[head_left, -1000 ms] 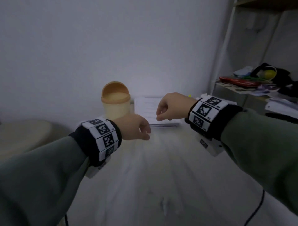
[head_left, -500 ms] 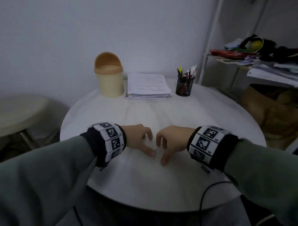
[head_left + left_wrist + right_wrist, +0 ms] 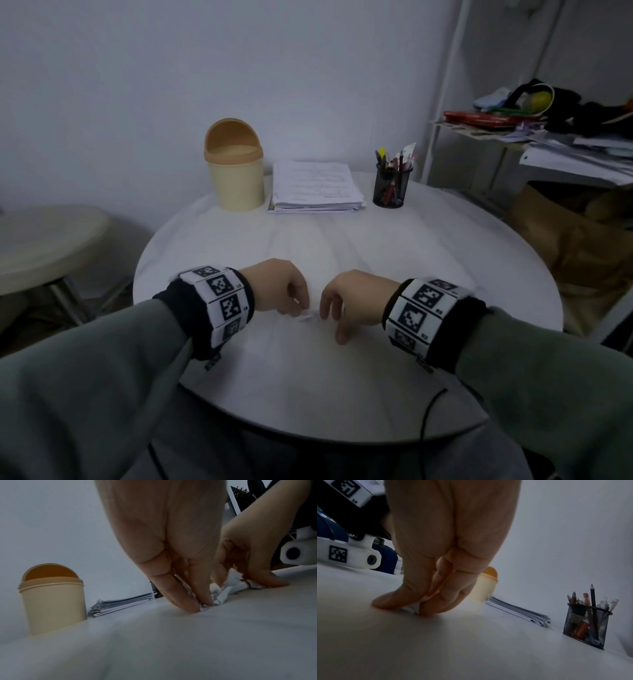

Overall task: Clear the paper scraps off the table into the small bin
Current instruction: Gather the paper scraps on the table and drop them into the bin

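**Both hands on the scraps**

My left hand (image 3: 277,291) and right hand (image 3: 352,301) each pinch crumpled white paper scraps (image 3: 223,595) against the round white table (image 3: 376,246). Well beyond stands the small cream bin with its orange swing lid (image 3: 236,168), beside a stack of white papers (image 3: 315,186).

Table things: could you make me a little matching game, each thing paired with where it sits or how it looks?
Things:
1. bin
2. paper stack
3. pen cup
4. scraps

Descriptions:
a. black mesh, far right
b. cream, tan lid, far left
c. crumpled, at the fingertips of both hands
d. flat, between bin and pen cup

Pairs: 1-b, 2-d, 3-a, 4-c
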`<action>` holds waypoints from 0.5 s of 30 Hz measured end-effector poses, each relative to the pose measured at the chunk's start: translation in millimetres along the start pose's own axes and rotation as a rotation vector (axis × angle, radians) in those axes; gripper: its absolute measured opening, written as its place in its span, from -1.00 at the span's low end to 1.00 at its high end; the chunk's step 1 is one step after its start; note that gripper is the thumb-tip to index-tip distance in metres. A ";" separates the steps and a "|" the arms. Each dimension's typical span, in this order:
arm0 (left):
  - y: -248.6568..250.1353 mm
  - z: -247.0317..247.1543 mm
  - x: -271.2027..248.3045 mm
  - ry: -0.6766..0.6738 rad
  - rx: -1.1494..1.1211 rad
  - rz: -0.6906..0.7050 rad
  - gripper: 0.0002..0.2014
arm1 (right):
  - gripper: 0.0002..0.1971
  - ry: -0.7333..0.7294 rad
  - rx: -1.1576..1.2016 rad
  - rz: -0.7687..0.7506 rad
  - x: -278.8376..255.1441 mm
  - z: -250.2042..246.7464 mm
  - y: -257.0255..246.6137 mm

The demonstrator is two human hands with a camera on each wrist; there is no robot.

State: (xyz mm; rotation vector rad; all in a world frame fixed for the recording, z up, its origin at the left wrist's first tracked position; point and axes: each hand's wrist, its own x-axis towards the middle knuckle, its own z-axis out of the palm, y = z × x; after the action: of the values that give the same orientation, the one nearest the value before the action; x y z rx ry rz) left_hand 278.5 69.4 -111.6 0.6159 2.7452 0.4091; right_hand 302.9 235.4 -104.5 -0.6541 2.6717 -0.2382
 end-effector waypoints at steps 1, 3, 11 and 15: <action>-1.0 -0.8 -0.4 0.009 -0.008 -0.004 -0.85 | -0.58 -0.003 0.001 0.001 0.9 0.4 0.8; -3.7 -3.0 -1.4 0.048 -0.039 -0.014 -0.87 | -0.65 0.008 0.016 0.005 2.5 1.2 2.1; -16.4 -7.7 -5.7 0.139 -0.166 -0.074 -0.89 | -0.54 0.189 0.084 -0.047 6.1 -1.0 -6.2; -14.3 -3.5 -7.0 0.103 -0.191 -0.070 -0.87 | -0.48 0.156 0.019 -0.033 9.2 3.3 -16.6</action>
State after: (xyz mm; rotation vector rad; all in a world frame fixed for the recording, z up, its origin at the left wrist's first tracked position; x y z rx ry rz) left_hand 278.1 53.1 -111.6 0.4604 2.7704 0.6939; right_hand 303.5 216.3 -106.3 -0.7008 2.8050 -0.3356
